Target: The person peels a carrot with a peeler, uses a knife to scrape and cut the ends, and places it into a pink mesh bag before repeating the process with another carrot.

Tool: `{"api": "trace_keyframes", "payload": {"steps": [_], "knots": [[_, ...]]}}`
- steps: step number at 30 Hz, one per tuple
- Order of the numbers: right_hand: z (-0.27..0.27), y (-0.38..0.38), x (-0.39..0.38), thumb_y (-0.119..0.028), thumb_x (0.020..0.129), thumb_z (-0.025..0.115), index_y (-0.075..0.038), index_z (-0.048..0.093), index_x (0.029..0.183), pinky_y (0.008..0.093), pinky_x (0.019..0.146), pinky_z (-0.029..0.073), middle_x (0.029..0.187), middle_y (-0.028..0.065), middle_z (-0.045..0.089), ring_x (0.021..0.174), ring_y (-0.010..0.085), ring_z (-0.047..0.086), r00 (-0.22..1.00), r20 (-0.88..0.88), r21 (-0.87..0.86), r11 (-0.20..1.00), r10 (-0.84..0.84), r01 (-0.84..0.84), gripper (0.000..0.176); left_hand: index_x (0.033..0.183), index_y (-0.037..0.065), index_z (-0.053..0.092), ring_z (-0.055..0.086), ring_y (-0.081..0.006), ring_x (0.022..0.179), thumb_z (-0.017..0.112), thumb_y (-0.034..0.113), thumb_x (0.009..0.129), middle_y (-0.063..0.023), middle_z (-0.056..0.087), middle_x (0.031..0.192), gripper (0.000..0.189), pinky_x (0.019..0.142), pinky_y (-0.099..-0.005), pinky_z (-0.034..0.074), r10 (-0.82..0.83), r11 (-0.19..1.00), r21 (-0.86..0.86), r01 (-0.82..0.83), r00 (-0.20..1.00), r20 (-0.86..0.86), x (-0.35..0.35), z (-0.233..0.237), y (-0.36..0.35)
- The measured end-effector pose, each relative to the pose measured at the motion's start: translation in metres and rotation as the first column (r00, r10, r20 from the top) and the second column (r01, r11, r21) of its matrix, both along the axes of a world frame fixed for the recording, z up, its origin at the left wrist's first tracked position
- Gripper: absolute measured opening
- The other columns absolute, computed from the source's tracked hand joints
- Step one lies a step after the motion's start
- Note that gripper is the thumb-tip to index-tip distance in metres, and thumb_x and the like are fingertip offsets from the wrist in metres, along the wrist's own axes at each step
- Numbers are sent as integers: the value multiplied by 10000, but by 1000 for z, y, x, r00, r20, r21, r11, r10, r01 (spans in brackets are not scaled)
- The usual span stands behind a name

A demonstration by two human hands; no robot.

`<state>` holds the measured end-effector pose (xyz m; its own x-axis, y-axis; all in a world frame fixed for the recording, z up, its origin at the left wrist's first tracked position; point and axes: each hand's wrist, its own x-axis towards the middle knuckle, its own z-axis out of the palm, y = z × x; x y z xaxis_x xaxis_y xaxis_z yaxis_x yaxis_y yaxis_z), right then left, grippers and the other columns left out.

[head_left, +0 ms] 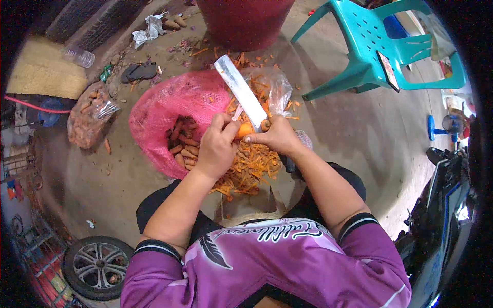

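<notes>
My left hand (216, 143) is closed around one end of a peeled orange carrot (244, 130). My right hand (280, 136) grips a knife with a broad, pale blade (241, 92), which points up and away to the left. The right thumb lies against the carrot, close to the blade's base; the knife's handle is hidden by the fingers. Below both hands is a heap of orange carrot peelings (254, 161). Left of it, a pink mesh sack (154, 113) lies open, showing several unpeeled carrots (187, 146) inside.
A green plastic chair (359, 36) with a phone (387, 71) on it stands at the right. Ahead is a large red tub (246, 23). A clear bag of carrots (91, 115) and a slipper (139, 72) lie left. A wheel (98, 267) is at lower left.
</notes>
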<state>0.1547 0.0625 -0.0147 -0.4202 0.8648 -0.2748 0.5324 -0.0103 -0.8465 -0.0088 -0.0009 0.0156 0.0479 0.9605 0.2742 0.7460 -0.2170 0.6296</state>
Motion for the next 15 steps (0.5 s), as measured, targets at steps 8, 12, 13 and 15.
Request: {"api": "trace_keyframes", "payload": {"steps": [8,12,13,15], "knots": [[-7,-2,5,-591,560,662,27,587,636,365,478,428,519,149,538,507,249,563,992,79,136,985,101,-111,627,843,13,544,515,-298,775,604,-47,557,-125,476,854,298,653,-355,439,-40,998,-48,42,999,37,-2,1,0],[-10,-6,7,-604,587,626,40,589,645,390,513,448,541,193,545,555,317,575,989,146,321,944,33,-79,648,826,-1,557,523,-297,783,665,10,558,-132,501,855,289,674,-346,444,-28,990,-135,45,991,127,0,-3,-3],[-5,-7,8,-606,595,617,43,588,641,395,523,451,546,203,545,569,330,576,991,134,358,931,23,-70,651,804,3,560,523,-282,757,684,28,545,-125,504,827,289,650,-338,442,-28,989,-142,49,989,149,1,-5,-4],[-3,-9,11,-600,612,607,49,584,629,399,526,454,544,210,542,568,335,576,990,140,401,912,28,-83,649,760,10,566,524,-253,705,724,64,519,-110,512,769,293,601,-323,438,-30,986,-155,61,981,193,5,-10,-3]]}}
